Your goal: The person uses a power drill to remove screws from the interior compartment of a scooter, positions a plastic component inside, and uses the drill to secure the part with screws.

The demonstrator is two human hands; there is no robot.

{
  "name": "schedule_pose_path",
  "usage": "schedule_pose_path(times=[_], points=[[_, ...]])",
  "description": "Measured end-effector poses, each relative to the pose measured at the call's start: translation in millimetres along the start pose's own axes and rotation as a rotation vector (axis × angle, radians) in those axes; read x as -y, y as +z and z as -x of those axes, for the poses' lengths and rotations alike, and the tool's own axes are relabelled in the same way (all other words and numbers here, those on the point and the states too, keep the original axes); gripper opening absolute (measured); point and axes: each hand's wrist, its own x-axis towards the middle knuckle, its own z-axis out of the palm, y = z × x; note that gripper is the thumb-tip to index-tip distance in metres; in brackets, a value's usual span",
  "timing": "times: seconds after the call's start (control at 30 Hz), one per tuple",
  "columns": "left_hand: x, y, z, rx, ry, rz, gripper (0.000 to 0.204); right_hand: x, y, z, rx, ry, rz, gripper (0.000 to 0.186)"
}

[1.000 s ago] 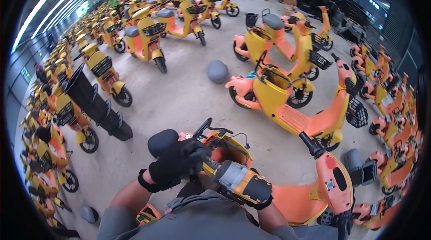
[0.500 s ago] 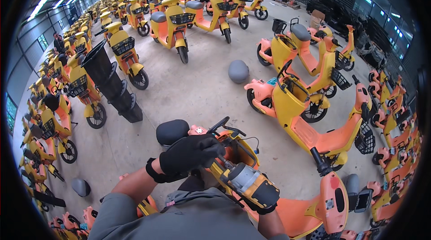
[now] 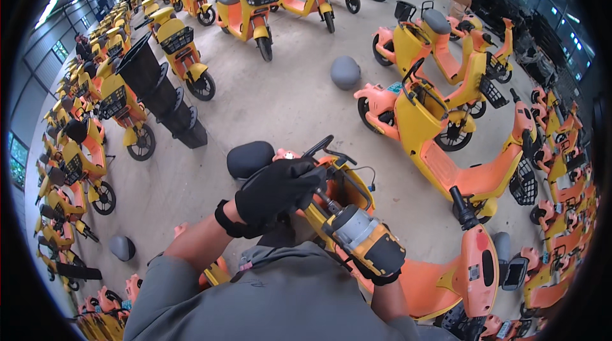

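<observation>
My right hand [image 3: 382,276], in a black glove, grips a yellow, black and grey cordless impact wrench [image 3: 364,236]; the tool's body hides most of its fingers. The wrench's metal shaft [image 3: 327,200] slants up and left to my left hand [image 3: 278,192]. That hand, also in a black glove, has its fingers closed at the shaft's tip; what they hold is hidden. Just beyond the shaft is the open seat compartment [image 3: 352,185] of a yellow and orange electric scooter [image 3: 414,285]. A thin cable hangs over the compartment's rim. The scooter's dark seat [image 3: 250,160] lies beyond my left hand.
At the right stands another scooter [image 3: 421,156] with its compartment uncovered. A grey seat [image 3: 345,72] and a second one [image 3: 122,248] lie on the concrete floor. A black stack of baskets [image 3: 167,98] leans at the left. Rows of scooters [image 3: 255,6] line both sides.
The view has tipped down, so the distant scooters sit higher in it. Both hands and the impact wrench keep nearly the same pose, with the left fingers still at the shaft's tip.
</observation>
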Motion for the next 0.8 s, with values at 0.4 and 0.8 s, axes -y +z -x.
schedule_pose_path(times=[0.4, 0.8], points=[[37.9, -6.7, -10.0, 0.107, 0.090, 0.033, 0.027, -10.3, -8.3, -8.1, 0.058, 0.009, 0.096, 0.033], [214.9, -100.2, -33.1, -0.174, -0.203, -0.184, 0.032, -55.5, -7.3, 10.1, -0.413, -0.159, 0.502, 0.018]])
